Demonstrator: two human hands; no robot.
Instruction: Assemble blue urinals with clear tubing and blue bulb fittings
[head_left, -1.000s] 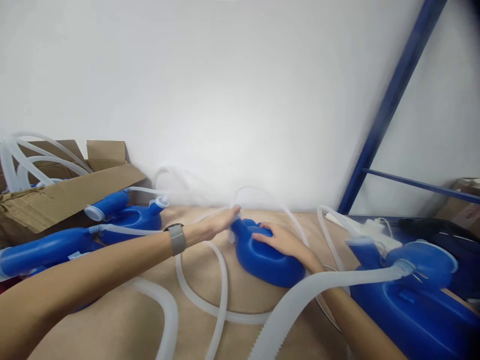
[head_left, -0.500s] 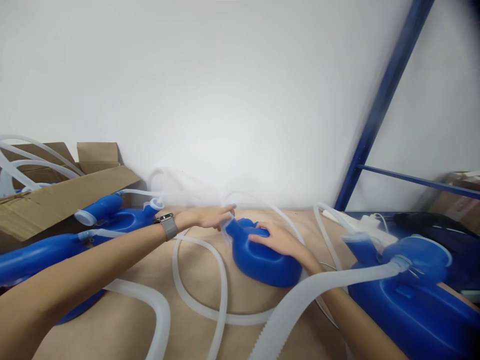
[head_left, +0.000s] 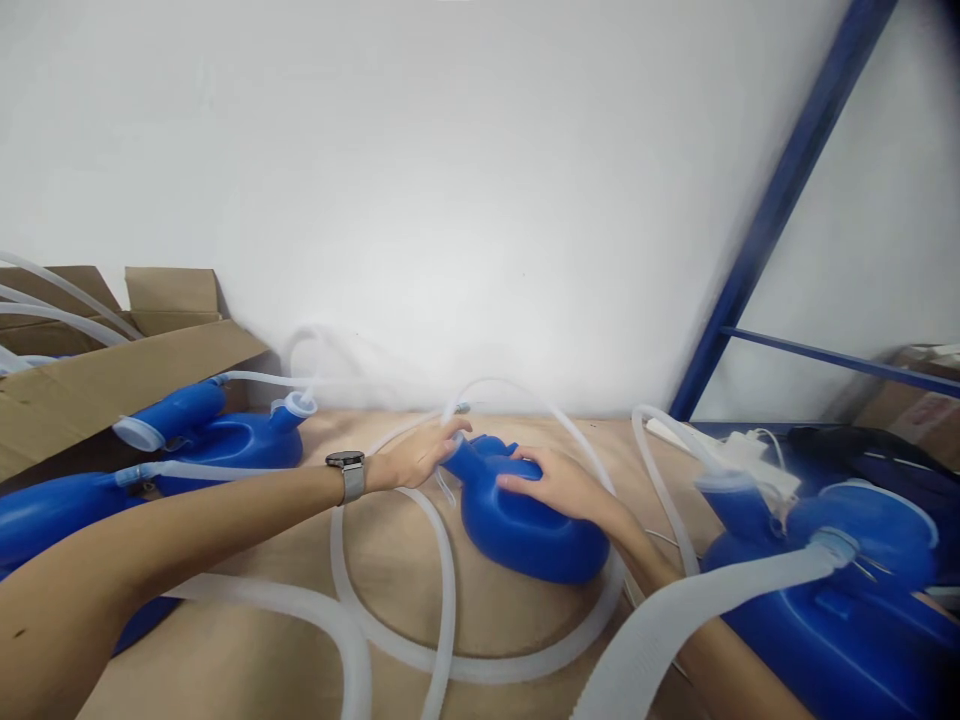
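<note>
A blue plastic urinal bottle lies on the brown tabletop in front of me, its neck pointing to the upper left. My right hand is closed round its handle, the thumb on the near side. My left hand is at the bottle's neck, fingers curled round the mouth and thumb lifted. Those fingers partly hide the mouth and whatever fits on it. A thin translucent strip hangs just below the neck. Clear hose loops over the table round the bottle.
More blue bottles with hoses stand at left and close at right. An open cardboard box with hoses sits at far left. A white power strip lies behind the right bottle, near a blue metal frame. A white wall rises behind.
The view has shifted slightly. My left hand has turned at the bottle's mouth, its thumb now raised, while my right hand keeps its hold on the handle. The loose hoses have shifted a little.
</note>
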